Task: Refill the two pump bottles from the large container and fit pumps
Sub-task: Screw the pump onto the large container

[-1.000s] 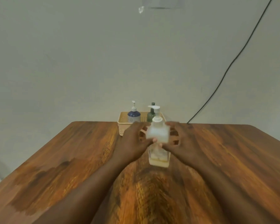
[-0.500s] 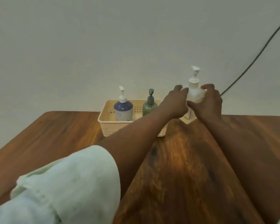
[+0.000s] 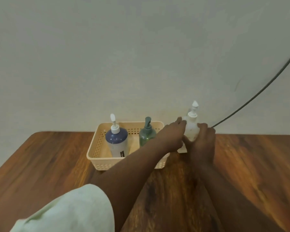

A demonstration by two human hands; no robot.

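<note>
Both hands have carried the white pump bottle from the middle of the counter out to its far edge, just right of the cream basket. The left hand and right hand wrap its sides, and it seems to stand on the wood, though blur hides its base. The blue bottle and green bottle stand in the basket with pumps on. This looks like setting one bottle aside.

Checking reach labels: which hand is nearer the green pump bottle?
Left. The left hand sits just right of the green pump bottle; the right hand is farther right, beyond the white bottle.
</note>
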